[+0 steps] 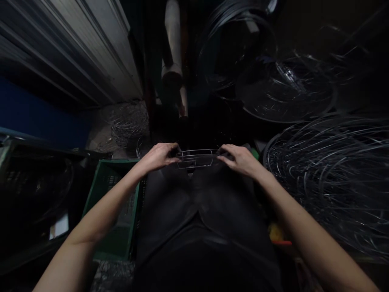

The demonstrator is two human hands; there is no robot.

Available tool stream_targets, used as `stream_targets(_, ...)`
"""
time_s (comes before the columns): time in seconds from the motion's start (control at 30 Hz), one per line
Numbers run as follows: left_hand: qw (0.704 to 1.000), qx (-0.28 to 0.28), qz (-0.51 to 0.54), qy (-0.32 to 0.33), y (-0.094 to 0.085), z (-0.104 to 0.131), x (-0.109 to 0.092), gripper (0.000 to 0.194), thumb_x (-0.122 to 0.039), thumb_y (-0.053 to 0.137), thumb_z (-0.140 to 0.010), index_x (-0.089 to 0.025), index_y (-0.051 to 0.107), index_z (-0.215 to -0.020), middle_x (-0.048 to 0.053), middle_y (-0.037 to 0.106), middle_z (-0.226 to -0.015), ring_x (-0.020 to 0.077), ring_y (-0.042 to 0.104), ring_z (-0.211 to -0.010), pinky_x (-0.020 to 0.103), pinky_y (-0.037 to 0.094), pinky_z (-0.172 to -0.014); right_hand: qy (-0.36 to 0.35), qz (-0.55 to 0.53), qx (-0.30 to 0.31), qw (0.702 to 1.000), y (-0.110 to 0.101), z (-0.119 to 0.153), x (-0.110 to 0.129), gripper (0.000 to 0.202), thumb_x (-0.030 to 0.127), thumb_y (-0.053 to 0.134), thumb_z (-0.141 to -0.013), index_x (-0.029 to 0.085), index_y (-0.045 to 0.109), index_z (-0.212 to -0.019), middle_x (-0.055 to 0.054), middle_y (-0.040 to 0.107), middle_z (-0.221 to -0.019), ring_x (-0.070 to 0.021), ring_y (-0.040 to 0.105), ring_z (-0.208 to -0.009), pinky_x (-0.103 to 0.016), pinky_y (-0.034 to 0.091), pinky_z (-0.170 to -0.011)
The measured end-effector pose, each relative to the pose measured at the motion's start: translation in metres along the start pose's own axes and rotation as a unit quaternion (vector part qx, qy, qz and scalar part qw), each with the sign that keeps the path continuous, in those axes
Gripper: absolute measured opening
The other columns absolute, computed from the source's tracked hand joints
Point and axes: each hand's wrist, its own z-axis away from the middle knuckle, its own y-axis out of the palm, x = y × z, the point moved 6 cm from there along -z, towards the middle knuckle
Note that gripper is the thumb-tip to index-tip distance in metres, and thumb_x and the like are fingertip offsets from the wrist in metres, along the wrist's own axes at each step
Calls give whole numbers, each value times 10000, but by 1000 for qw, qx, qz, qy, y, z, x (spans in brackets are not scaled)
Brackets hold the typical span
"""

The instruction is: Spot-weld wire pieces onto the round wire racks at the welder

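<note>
A small metal wire frame point(196, 157) rests over my knees in the dim middle of the head view. My left hand point(158, 157) grips its left end with fingers curled around the wires. Its right end is held the same way by my right hand point(240, 159). Both forearms reach forward over my dark trousers. The far side of the frame is lost in shadow.
A green plastic crate point(105, 190) stands at my left. Piles of wire fan guards point(334, 178) lie at the right, and more round guards point(285, 91) sit further back. A corrugated metal shutter point(75, 48) fills the upper left. Tangled wire point(127, 121) lies on the floor.
</note>
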Motion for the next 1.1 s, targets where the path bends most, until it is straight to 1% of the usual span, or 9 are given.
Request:
stream_targets(0.1, 999, 24, 20, 11, 5, -3, -3, 335, -436, 637, -783, -142, 602, -938, 38, 661, -876, 165, 616, -805, 217, 402, -685, -5, -23, 82, 996, -2, -3, -8, 230, 362, 515, -860, 176, 603, -962, -72, 668, -845, -204, 627, -741, -296, 455, -673)
stream_targets(0.17, 999, 27, 29, 16, 5, -4, -6, 331, -445, 624, -793, -137, 608, -913, 44, 663, -876, 168, 617, -805, 220, 402, -682, -14, -35, 112, 993, -5, -3, -10, 261, 412, 484, -872, 193, 603, -946, -62, 668, -834, -197, 625, -728, -290, 444, -660)
stream_targets(0.3, 997, 28, 68, 26, 2, -7, -9, 302, -424, 618, -803, -145, 629, -920, 37, 676, -886, 162, 623, -811, 216, 408, -692, -33, -22, 122, 992, -10, -2, -8, 379, 499, 386, -907, 209, 624, -854, -55, 655, -800, -195, 621, -745, -320, 414, -708)
stream_targets(0.47, 998, -2, 54, 23, -9, -3, -12, 264, -360, 652, -786, -147, 643, -941, 40, 674, -895, 160, 621, -828, 214, 406, -707, -39, -6, 109, 993, -10, -1, -9, 455, 569, 343, -908, 241, 655, -867, -42, 669, -802, -188, 618, -763, -374, 361, -796)
stream_targets(0.67, 996, 11, 82, 23, -19, 5, -15, 211, -270, 611, -819, -152, 636, -992, 26, 672, -913, 144, 621, -838, 208, 417, -721, -32, -3, 50, 998, -13, -7, -7, 428, 574, 359, -896, 251, 632, -830, -26, 680, -804, -196, 620, -749, -417, 341, -830)
stream_targets(0.8, 996, -25, 87, 21, -30, 3, -13, 213, -233, 618, -815, -144, 635, -1008, 35, 675, -925, 141, 620, -844, 213, 422, -728, -29, -11, -29, 999, -24, -15, 8, 303, 490, 449, -873, 230, 577, -961, -42, 674, -862, -208, 621, -753, -401, 378, -794)
stream_targets(0.9, 995, -48, 79, 27, -39, 0, -13, 223, -220, 632, -804, -136, 634, -1010, 39, 673, -918, 141, 618, -836, 213, 424, -721, -28, -12, -78, 997, -38, -20, 22, 314, 418, 474, -865, 222, 505, -1108, -52, 656, -913, -216, 615, -780, -402, 389, -802)
stream_targets(1.0, 996, -58, 68, 24, -47, -4, -14, 212, -220, 639, -800, -134, 642, -993, 43, 674, -924, 144, 617, -848, 210, 422, -723, -54, 81, -126, 987, -50, -26, 43, 349, 375, 458, -882, 229, 497, -1197, -92, 618, -1027, -257, 584, -901, -437, 360, -831)
stream_targets(1.1, 996, -60, 64, 15, -52, -10, -15, 207, -208, 648, -787, -129, 649, -978, 45, 681, -921, 146, 620, -850, 207, 419, -711, -85, 197, -169, 962, -51, -35, 65, 307, 368, 460, -896, 239, 582, -1147, -120, 579, -1059, -274, 531, -927, -417, 357, -780)
